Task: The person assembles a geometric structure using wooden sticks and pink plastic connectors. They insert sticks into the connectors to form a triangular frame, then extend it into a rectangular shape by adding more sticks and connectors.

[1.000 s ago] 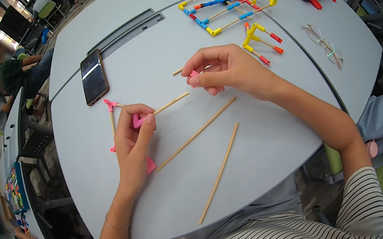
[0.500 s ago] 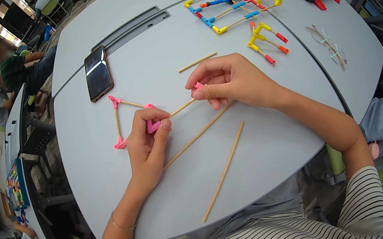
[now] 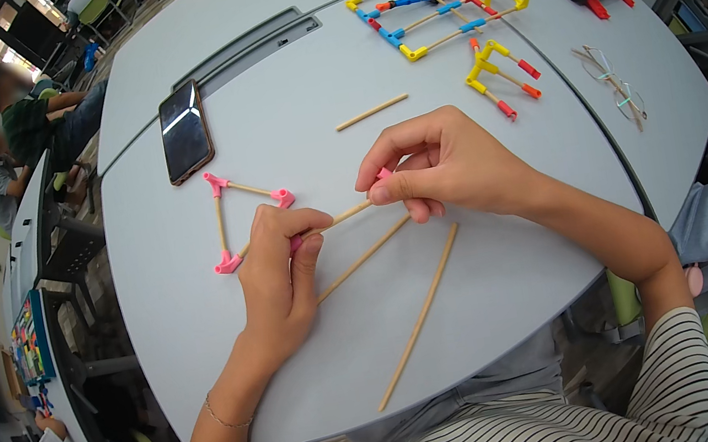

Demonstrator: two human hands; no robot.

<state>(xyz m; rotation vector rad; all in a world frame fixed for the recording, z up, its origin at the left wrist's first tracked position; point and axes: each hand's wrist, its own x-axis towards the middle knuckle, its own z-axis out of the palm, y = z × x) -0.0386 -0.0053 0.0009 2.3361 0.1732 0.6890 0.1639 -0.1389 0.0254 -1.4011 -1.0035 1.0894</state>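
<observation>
Stick (image 3: 350,212) slants up rightward between left hand (image 3: 276,266) and right hand (image 3: 449,167), each gripping a pink connector (image 3: 385,174).

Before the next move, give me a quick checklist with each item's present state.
1. Left hand grips the stick: ok, at its left end.
2. Right hand holds the pink connector: ok, pinched by thumb and fingers.
3. Stick fully seated in that connector: cannot tell, fingers cover the joint.
4. Pink-jointed frame clear of left hand: cannot tell, they overlap in view.
5. Phone clear of both hands: ok.
</observation>
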